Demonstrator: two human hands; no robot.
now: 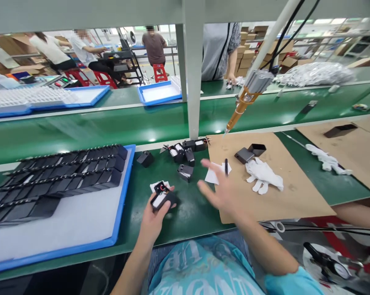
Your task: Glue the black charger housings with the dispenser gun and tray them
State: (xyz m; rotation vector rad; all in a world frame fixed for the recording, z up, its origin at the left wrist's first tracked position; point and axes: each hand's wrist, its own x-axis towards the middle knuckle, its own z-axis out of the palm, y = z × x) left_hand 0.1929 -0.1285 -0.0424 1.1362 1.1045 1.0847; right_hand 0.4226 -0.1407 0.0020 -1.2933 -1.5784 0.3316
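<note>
My left hand (156, 215) is closed around a small black plastic housing (168, 198) with a white block and red wires showing in its open side. Over the edge of the brown cardboard sheet (265, 205), my right hand (222, 188) is blurred, its fingers spread and nothing between them. Below and beside it lie a white paper (212, 176) and a black pen (226, 167). Several similar housings (185, 172) are grouped behind my hands on the green bench. A white glove (265, 174) rests on the cardboard near two dark housings (244, 155).
On the left, a blue-rimmed tray (123, 196) holds rows of black housings. An orange electric screwdriver (238, 114) hangs above the cardboard. Behind the bench runs a green conveyor (136, 119). A person (218, 53) stands beyond it, and another person's forearm (357, 215) reaches in at right.
</note>
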